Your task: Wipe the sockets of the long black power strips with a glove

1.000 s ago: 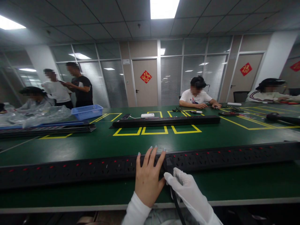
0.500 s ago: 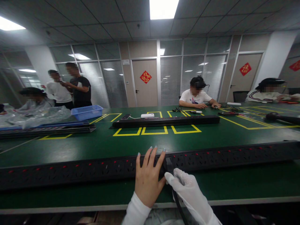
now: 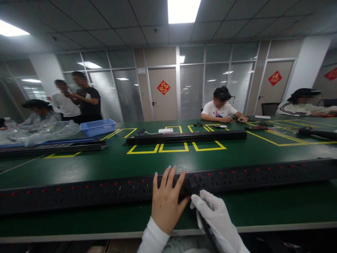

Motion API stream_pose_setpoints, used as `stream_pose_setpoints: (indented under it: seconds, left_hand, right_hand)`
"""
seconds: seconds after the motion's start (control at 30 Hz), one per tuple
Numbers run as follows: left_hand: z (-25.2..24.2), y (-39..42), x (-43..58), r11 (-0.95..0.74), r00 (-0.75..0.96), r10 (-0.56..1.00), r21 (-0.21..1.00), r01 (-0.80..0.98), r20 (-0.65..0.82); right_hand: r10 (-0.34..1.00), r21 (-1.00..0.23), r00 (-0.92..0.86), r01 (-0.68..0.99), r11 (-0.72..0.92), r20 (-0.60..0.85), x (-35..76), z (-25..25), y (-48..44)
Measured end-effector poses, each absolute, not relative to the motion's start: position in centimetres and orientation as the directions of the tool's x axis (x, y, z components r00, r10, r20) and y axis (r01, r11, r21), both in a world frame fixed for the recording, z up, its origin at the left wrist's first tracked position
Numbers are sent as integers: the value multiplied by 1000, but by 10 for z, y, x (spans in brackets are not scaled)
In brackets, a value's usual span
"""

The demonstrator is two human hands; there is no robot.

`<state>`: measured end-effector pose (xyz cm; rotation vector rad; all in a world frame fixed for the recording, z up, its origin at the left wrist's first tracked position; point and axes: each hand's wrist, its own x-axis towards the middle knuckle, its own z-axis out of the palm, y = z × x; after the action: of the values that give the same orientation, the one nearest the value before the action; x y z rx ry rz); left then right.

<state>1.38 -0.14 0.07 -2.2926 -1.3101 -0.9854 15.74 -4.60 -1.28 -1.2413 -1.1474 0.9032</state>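
Note:
A long black power strip (image 3: 105,195), with a row of sockets and small red marks, lies across the near part of the table. My left hand (image 3: 167,200), bare and with fingers spread, rests flat on its middle. Beside it, my right hand (image 3: 214,212) in a white glove is closed around a black plug (image 3: 193,184) at the strip. A black cable (image 3: 209,235) runs from the plug down under the gloved hand toward the table edge. Whether the plug's pins sit in a socket cannot be seen.
Another black power strip (image 3: 186,137) lies farther back on the green table (image 3: 110,168), near a white box (image 3: 165,130). To the left are a blue basket (image 3: 97,127) and clear plastic bags (image 3: 58,131). A co-worker (image 3: 221,109) sits across the table.
My right hand has shifted slightly right and down, and the plug has tilted with it. My left hand stays in place on the strip.

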Motion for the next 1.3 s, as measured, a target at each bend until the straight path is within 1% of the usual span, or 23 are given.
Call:
stream_pose_setpoints:
  seconds: [0.03, 0.07, 0.1, 0.17, 0.27, 0.4, 0.6, 0.7, 0.77, 1.0, 1.07, 1.1, 1.23, 1.3]
  left_hand:
    - [1, -1, 14, -527, 343, 625, 55, 848, 701]
    - [1, -2, 14, -526, 345, 625, 51, 849, 700]
    - [1, -2, 14, -523, 345, 627, 48, 851, 699]
    - [1, -2, 14, -518, 347, 630, 43, 854, 694]
    - [1, -2, 14, -517, 342, 629, 47, 855, 698]
    - [0, -1, 14, -516, 321, 617, 61, 854, 718]
    - [1, -1, 13, -501, 350, 612, 5, 866, 710]
    - [0, -1, 13, -500, 344, 604, 6, 866, 719]
    - [0, -1, 14, -504, 334, 601, 21, 863, 726]
    - [1, -1, 14, -517, 342, 618, 38, 855, 708]
    - [0, 0, 14, -523, 336, 615, 50, 851, 713]
    - [0, 0, 14, -524, 331, 615, 57, 850, 716]
    - [-2, 1, 15, -526, 315, 615, 78, 847, 723]
    - [-3, 2, 15, -522, 313, 618, 79, 849, 722]
  right_hand:
    - [972, -995, 214, 31, 90, 94, 162, -7, -47]
    - [963, -997, 259, 8, 74, 74, 167, -1, -49]
    - [941, -996, 327, 2, 93, 89, 174, 5, -51]
    - [915, -995, 394, -26, 99, 81, 191, 16, -57]
    - [879, -997, 476, -66, 43, 6, 209, 25, -64]
    - [905, -997, 421, -68, -30, -56, 209, 28, -63]
    - [934, -993, 339, -25, -115, -117, 193, 28, -55]
    - [935, -989, 327, -8, -147, -141, 191, 24, -53]
    - [934, -990, 332, 12, -140, -128, 189, 21, -52]
    - [945, -995, 327, 98, -14, 19, 177, 14, -48]
    - [951, -994, 307, 105, 3, 35, 177, 14, -48]
    - [957, -994, 291, 106, -14, 18, 177, 15, -49]
    - [950, -980, 282, 104, -167, -132, 186, 21, -52]
    - [950, -976, 271, 102, -190, -157, 192, 24, -52]
